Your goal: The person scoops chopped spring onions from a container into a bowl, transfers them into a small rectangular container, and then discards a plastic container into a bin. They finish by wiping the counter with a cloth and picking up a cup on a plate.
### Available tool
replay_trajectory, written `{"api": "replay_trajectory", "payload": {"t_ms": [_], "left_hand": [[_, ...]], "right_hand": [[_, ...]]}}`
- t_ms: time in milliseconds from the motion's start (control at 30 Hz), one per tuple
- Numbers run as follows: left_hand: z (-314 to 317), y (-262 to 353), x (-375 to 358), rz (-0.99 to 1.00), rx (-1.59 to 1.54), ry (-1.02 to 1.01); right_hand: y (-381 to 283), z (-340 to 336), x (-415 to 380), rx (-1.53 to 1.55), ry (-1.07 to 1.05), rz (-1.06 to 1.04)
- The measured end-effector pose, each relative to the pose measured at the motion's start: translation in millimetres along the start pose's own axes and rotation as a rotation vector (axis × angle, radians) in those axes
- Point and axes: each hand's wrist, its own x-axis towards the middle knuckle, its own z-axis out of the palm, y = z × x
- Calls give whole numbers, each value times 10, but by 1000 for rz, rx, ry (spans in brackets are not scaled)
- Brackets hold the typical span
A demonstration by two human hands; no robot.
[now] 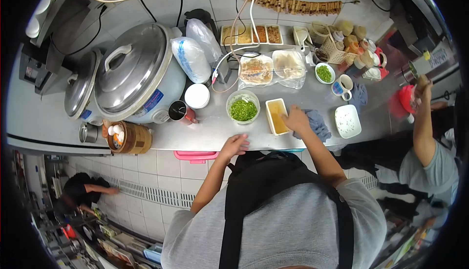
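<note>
My left hand (235, 145) hovers at the counter's front edge, its fingers stretched out and holding nothing. Just beyond it stands a clear round tub (243, 107) of chopped green onions. My right hand (296, 120) is at the right rim of a white rectangular container (277, 128), with fingers bent around that edge. A shallow yellowish layer covers the container's bottom. Under and beside my right wrist lies a crumpled grey-blue cloth (316, 125).
Farther right are a white dish (347, 121), a mug (342, 87) and a bowl of green onions (324, 73). Bagged food trays (272, 67) lie behind. Large lidded cookers (134, 71) and a bamboo container with eggs (128, 138) occupy the left. A co-worker's arm (424, 122) reaches in from the right.
</note>
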Motion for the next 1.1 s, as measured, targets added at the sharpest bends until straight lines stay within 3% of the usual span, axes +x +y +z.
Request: {"api": "replay_trajectory", "payload": {"t_ms": [33, 133, 200, 233, 300, 433, 500, 533, 600, 633, 733, 800, 867, 900, 967, 1100], "left_hand": [[-24, 15, -52, 2, -85, 92], [-95, 54, -24, 37, -218, 235], [-55, 234, -27, 101, -360, 432], [-68, 294, 18, 101, -365, 438], [-115, 413, 99, 89, -439, 373], [-32, 575, 129, 136, -449, 339], [152, 654, 55, 325, -399, 508], [224, 662, 47, 322, -401, 509], [358, 677, 50, 635, -191, 513], [436, 714, 76, 717, -114, 492], [537, 785, 302, 830, 131, 518], [541, 771, 524, 783, 1, 391], [569, 749, 697, 990, -5, 283], [587, 733, 722, 989, -4, 276], [607, 689, 757, 827, 20, 265], [485, 448, 1134, 808, 91, 271]], "right_hand": [[-103, -86, 4, -80, 215, -79], [-496, -194, 266, 174, 182, -216], [-847, -270, 363, 137, -102, -224], [-905, -183, 465, 135, -107, -231], [-985, -15, 614, 122, -321, -247], [-947, -25, 616, 171, -351, -220], [-763, -64, 568, 455, -168, -321], [-705, -153, 526, 454, -171, -321], [-567, -330, 465, 882, -377, -164], [-463, -333, 499, 995, -554, -117], [-204, -267, 453, 1179, -696, 23], [-76, -215, 455, 1201, -619, 51], [48, -145, 457, 1222, -544, 80], [85, -134, 455, 1193, -492, 56], [156, -103, 436, 1164, -438, 36], [209, -90, 339, 1248, -337, 83]]}}
